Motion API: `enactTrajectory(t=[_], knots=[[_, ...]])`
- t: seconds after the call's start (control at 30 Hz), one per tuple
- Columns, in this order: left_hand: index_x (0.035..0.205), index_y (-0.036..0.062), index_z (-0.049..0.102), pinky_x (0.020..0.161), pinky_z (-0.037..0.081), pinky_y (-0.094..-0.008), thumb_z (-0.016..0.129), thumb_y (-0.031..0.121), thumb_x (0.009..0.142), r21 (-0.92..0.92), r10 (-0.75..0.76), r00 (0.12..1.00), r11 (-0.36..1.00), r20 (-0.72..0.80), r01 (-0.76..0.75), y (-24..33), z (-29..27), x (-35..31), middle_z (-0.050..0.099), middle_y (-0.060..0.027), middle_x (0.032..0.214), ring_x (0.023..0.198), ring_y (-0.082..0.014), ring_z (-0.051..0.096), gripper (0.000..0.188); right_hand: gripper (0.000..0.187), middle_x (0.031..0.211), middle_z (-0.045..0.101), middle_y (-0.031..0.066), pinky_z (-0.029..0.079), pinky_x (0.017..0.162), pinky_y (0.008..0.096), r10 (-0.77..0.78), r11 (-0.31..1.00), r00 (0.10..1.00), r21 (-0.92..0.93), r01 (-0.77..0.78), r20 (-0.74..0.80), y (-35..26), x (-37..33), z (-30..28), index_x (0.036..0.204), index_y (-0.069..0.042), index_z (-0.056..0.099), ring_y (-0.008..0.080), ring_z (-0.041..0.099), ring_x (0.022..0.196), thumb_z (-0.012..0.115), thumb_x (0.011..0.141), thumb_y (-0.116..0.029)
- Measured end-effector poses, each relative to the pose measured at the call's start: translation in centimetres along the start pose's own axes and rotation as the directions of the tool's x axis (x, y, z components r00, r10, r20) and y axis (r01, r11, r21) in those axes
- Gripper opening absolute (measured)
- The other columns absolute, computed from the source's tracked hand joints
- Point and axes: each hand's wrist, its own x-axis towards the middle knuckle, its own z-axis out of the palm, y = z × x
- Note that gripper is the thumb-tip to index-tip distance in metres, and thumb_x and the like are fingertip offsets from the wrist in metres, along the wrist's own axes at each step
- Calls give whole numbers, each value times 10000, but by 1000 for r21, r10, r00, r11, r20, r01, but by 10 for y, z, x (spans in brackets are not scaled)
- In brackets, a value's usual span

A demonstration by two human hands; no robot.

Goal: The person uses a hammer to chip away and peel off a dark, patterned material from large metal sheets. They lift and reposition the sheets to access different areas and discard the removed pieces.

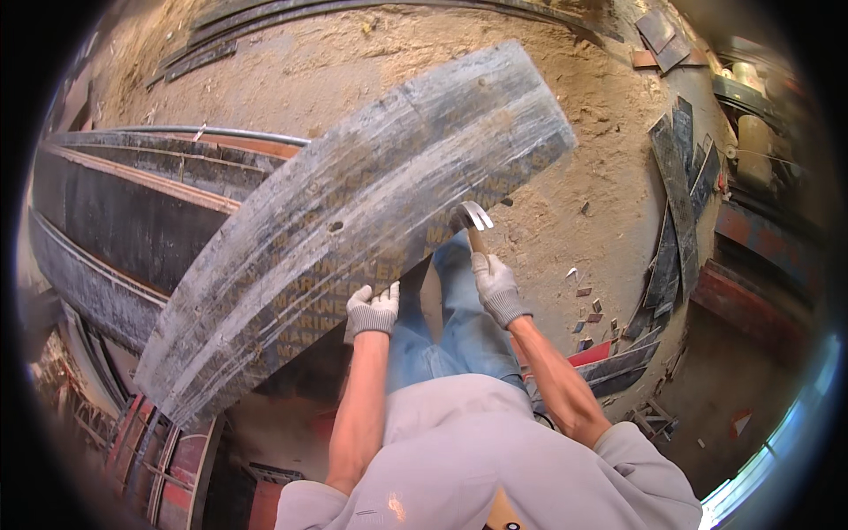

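Observation:
A long, worn grey plywood board [380, 190] with faded yellowish print slants across the view in front of me. My left hand [373, 311], in a pale knitted glove, holds its near edge, fingers lying over the upper face and the thumb side hard to make out. In my right hand [497, 287], gloved the same way, is a claw hammer [474, 231], gripped by its wooden handle. The hammer's metal head is up beside the board's near edge, close to a dark nub there. A small dark hole shows near the board's middle.
Stacked dark panels [124, 212] lie to the left, under and beyond the board. Scrap planks [667, 238] are heaped on the sandy ground [583, 212] at right, with small broken pieces nearer my legs. Pale containers [753, 141] stand at the far right.

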Motion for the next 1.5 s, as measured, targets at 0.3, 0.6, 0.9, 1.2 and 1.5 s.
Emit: enactTrajectory(t=[0.3,0.6,0.9,1.2,1.5], knots=[[1288,23,573,1195,362,-619,625,182,937,-111,-20,999,994,-34,16,-2,6,18,595,-161,1380,1373,-375,507,389,599,719,630,199,507,655,471,58,998,968,3,-61,245,-62,71,-23,963,-21,628,355,660,690,460,1064,-587],[1633,89,206,1274,218,-576,671,750,865,-103,77,996,991,-52,-82,-12,17,20,163,-130,1707,1579,-339,177,1115,440,653,531,-14,410,429,292,-274,679,961,705,206,-17,-150,159,26,987,-52,609,91,516,507,552,1071,-480],[1630,121,232,1210,335,-608,594,851,829,-2,69,994,998,-88,-70,-9,6,35,183,-146,1703,1563,-335,239,1144,355,611,496,-60,348,377,270,-231,871,969,427,244,-82,-130,190,91,963,-82,620,58,447,445,582,1066,-420],[1624,139,266,1202,335,-623,556,838,866,-2,89,990,996,-112,-90,-8,14,33,246,-164,1682,1543,-349,286,1071,606,652,602,115,472,499,402,-369,871,929,342,352,-16,-178,195,37,960,-26,601,230,606,549,447,1068,-602],[1621,152,270,1211,308,-633,558,836,866,-19,77,992,997,-99,-80,-9,5,42,261,-157,1679,1537,-361,298,1059,602,761,645,245,512,672,523,-543,840,840,24,542,13,-192,207,24,1030,-23,627,406,683,731,425,1075,-589]])
